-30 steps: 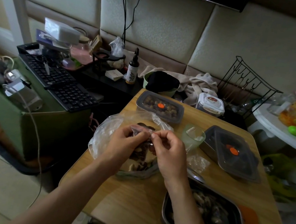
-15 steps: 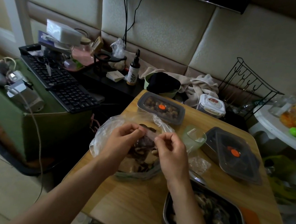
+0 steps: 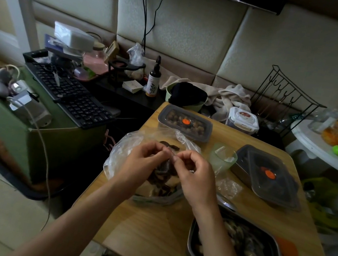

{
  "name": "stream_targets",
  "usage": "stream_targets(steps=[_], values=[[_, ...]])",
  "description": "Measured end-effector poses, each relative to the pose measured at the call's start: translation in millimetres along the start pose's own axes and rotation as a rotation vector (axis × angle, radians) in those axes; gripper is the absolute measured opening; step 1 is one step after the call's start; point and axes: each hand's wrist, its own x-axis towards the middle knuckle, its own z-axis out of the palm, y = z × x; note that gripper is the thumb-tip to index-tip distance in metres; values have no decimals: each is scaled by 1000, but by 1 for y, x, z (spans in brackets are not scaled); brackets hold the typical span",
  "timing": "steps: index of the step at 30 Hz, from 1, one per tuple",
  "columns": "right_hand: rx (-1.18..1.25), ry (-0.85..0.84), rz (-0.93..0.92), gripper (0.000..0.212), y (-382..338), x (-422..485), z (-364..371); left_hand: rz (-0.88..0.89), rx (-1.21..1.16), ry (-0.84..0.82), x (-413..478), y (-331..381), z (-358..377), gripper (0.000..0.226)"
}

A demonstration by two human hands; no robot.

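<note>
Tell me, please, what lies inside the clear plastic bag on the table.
Dark brown shell-like scraps lie in the clear plastic bag. The left hand and right hand, pinching a small piece above it, hide its middle.

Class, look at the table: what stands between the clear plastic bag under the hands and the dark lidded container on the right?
A pale green cup stands there, shown in the head view.
</note>
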Motion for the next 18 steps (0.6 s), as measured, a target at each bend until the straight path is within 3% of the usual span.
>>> stream_targets(steps=[10, 18], values=[[-115, 4, -86, 10, 2, 0, 2, 6, 50, -8, 1, -1, 0, 19], [-46, 38, -12, 8, 5, 1, 0, 52, 7, -24, -1, 1, 1, 18]])
